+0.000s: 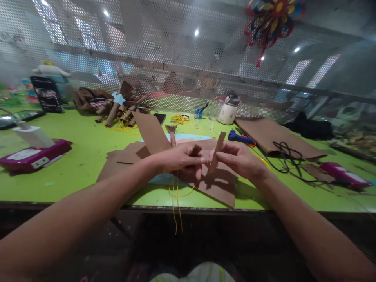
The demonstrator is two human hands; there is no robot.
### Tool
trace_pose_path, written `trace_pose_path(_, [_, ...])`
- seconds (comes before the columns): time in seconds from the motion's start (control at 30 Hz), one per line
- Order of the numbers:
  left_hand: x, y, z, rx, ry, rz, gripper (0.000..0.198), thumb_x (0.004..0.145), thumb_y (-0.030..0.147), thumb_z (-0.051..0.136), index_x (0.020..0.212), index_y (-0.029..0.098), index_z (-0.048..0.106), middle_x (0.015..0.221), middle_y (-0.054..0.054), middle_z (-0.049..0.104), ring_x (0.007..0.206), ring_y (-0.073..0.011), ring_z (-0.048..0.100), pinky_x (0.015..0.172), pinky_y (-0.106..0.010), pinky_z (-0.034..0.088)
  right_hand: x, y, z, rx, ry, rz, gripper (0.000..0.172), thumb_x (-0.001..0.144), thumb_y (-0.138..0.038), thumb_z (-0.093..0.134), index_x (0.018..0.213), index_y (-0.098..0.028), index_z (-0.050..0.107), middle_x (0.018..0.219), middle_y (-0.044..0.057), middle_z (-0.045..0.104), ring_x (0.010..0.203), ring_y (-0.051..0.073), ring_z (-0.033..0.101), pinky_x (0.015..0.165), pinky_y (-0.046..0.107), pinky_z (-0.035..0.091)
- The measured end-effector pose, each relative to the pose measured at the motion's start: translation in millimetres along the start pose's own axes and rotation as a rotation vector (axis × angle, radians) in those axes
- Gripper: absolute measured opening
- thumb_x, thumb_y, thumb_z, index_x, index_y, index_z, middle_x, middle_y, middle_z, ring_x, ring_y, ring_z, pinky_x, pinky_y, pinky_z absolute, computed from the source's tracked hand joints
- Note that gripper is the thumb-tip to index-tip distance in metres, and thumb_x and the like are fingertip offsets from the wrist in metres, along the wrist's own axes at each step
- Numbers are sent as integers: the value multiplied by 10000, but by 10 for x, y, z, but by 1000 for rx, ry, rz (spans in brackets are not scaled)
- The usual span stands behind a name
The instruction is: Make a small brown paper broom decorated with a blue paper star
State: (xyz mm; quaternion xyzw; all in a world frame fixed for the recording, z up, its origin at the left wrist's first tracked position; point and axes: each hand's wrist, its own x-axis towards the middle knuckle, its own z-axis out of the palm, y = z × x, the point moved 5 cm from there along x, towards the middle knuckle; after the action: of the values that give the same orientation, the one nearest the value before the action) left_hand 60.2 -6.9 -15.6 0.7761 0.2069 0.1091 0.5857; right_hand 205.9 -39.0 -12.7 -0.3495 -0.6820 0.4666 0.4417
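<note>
One brown paper strip (219, 149) slants between the right hand's fingers (229, 158).

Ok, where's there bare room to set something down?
Best: the green table between the left purple strip and brown sheets. A smaller patch: front right, beyond the right arm. Crowded: the middle, around left hand and right hand; back left, with paper rolls; right, with glue gun and folded paper.

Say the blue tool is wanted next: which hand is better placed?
Right hand, likely: the blue tool lies just beyond it, though it would have to put down its brown strip first. The left hand is farther off, holding a small brown piece.
</note>
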Motion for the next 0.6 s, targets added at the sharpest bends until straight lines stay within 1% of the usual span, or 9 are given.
trace_pose_path(0.07, [2,2,-161,42,211,35,307,804,409,502,854,120,594,636,-25,580,456,-54,349,419,-193,238,2,10,2,-95,-46,41,206,768,-346,600,863,-164,619,809,38,623,713,147,572,687,293,470])
trace_pose_path(0.13, [-5,7,-291,78,376,65,319,803,412,489,897,126,594,674,-22,569,471,-57,355,426,-197,236,7,23,50,-285,-172,73,191,785,-336,571,836,-160,622,764,24,617,670,133,554,628,255,449])
trace_pose_path(0.17, [-3,10,-329,116,429,79,320,801,414,487,894,128,596,688,-22,567,488,-62,370,439,-200,250,11,27,83,-399,-238,73,181,796,-322,551,823,-161,629,738,16,616,654,128,546,610,244,436])
trace_pose_path(0.23, [11,22,-349,266,487,122,293,785,404,504,797,129,603,678,-20,559,541,-80,413,494,-213,297,31,38,140,-618,-315,53,181,819,-283,505,819,-167,644,700,5,621,624,120,534,593,235,415])
trace_pose_path(0.3, [41,24,-297,481,476,167,251,753,362,541,645,139,581,628,-14,537,598,-105,444,564,-235,328,64,45,178,-767,-312,14,187,826,-247,483,834,-167,653,704,7,634,620,119,533,596,235,406])
trace_pose_path(0.33, [60,12,-252,579,435,183,237,735,330,555,587,146,564,606,-11,529,616,-115,451,593,-246,334,80,53,190,-812,-298,-3,190,827,-237,480,848,-166,655,724,12,642,633,121,540,607,238,407])
trace_pose_path(0.4, [89,-38,-176,693,344,187,208,696,277,577,528,156,552,572,-8,522,622,-125,452,625,-260,335,104,80,209,-871,-283,-35,195,828,-231,488,881,-162,661,774,29,654,679,130,555,638,245,411])
trace_pose_path(0.5, [101,-109,-147,703,270,158,167,662,258,596,524,167,580,553,-6,528,608,-127,453,633,-265,333,126,139,206,-933,-267,-73,193,825,-236,516,905,-168,678,804,47,652,708,135,561,651,250,409])
trace_pose_path(0.6, [104,-143,-169,601,261,140,122,641,264,623,556,178,612,570,-5,542,620,-131,467,639,-261,335,141,187,189,-943,-238,-114,181,824,-239,532,872,-173,693,790,49,635,682,126,554,630,244,404])
